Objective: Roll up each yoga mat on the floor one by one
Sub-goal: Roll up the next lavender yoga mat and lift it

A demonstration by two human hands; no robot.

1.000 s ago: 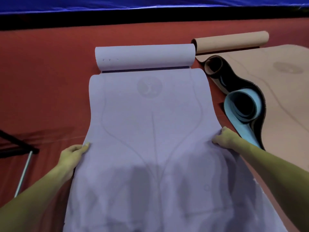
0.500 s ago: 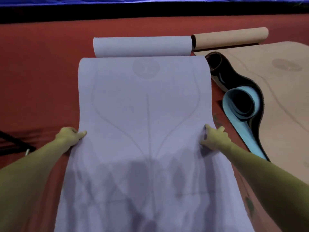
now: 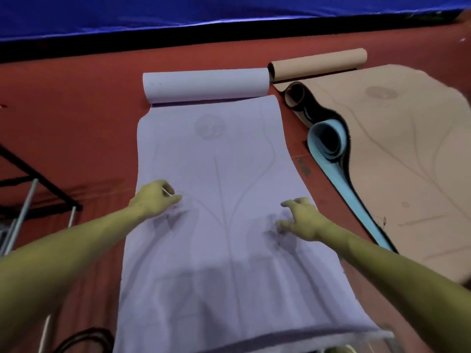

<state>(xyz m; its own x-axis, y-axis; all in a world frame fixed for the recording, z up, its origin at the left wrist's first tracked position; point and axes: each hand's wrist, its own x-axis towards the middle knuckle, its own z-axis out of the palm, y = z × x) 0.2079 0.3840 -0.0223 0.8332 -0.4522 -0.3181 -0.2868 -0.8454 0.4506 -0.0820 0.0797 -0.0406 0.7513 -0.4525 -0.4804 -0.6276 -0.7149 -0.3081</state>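
A lavender yoga mat [image 3: 229, 159] lies lengthwise on the red floor in front of me, its far end curled into a roll [image 3: 205, 84]. My left hand [image 3: 155, 197] is over the mat's left part with loosely curled fingers and holds nothing. On the right part, my right hand [image 3: 303, 220] has its fingers spread and also holds nothing. Both hands cast shadows on the mat right beneath them. A tan mat [image 3: 407, 161] lies spread out to the right, with its far end rolled [image 3: 318, 63]. A blue and black mat [image 3: 328, 141] sits loosely coiled between the two.
A black and metal frame [image 3: 38, 189] stands on the floor at the left. Black cable loops [image 3: 84, 340] lie at the bottom left. A blue tarp wall [image 3: 204, 11] with a black base strip closes off the far side. Bare red floor [image 3: 76, 110] lies left of the lavender mat.
Both hands have let go of the lavender mat's side edges and moved inward over its surface. The mat, lifted half a second ago, lies flat again.
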